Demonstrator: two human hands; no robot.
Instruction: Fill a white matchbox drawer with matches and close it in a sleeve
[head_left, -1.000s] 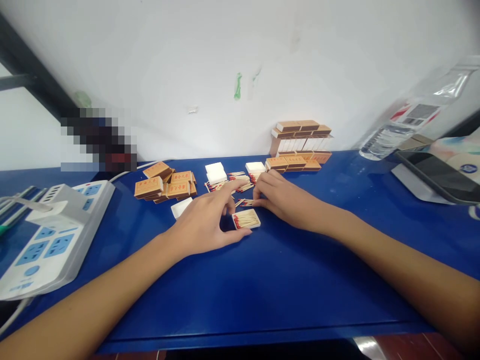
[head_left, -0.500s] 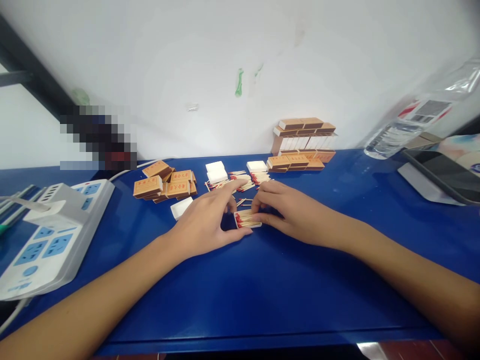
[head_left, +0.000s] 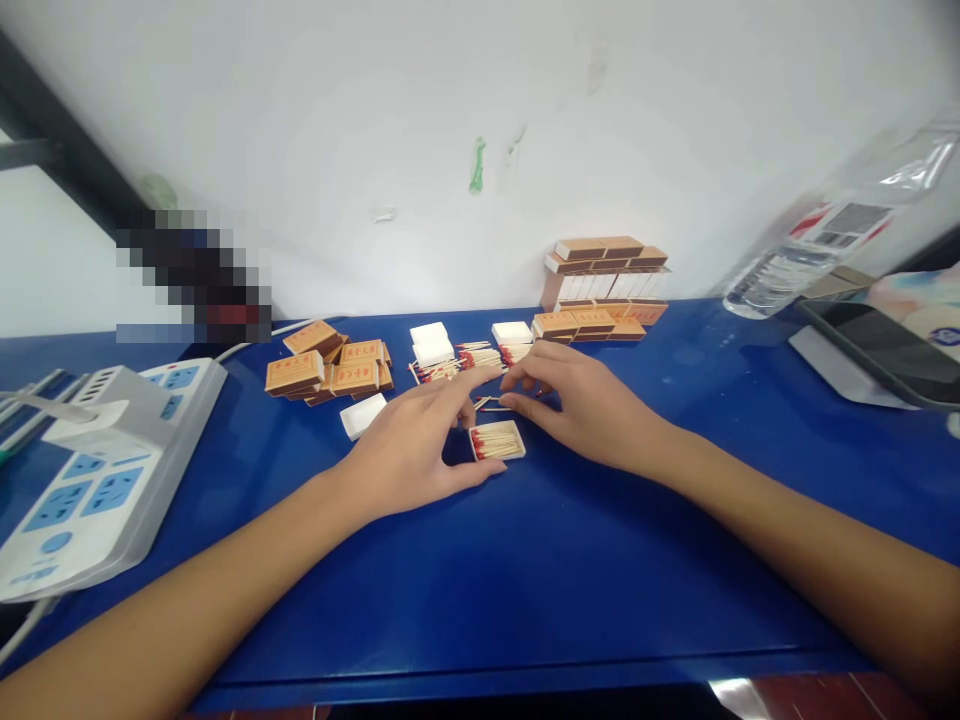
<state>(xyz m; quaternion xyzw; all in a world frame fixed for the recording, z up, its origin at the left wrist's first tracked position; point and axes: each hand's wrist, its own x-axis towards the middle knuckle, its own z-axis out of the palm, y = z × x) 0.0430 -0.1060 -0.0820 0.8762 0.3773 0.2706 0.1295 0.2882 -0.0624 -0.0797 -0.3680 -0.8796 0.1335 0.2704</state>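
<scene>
A small white matchbox tray (head_left: 513, 428) lies on the blue table, filled with red-tipped matches (head_left: 495, 443). My left hand (head_left: 420, 440) steadies it, thumb along the near side and fingers at the far left corner. Just beyond the tray, my right hand (head_left: 574, 400) hovers over a few loose matches (head_left: 491, 407), thumb and fingers apart, with nothing visible between them. Farther back, piles of loose matches (head_left: 478, 357) are partly hidden by my hands. Left of my left hand sits another white tray (head_left: 364, 415).
Closed matchboxes (head_left: 356, 375) are heaped at the left, and more are stacked in a structure (head_left: 592, 325) against the wall. White trays (head_left: 433, 345) stand at the back. A power strip (head_left: 112, 490) is at far left; a water bottle (head_left: 780, 270) and a phone (head_left: 885, 345) are at right.
My right hand has drawn back from the tray, moving up and away toward the loose matches. The matches in the tray are now uncovered. My left hand stays at the tray.
</scene>
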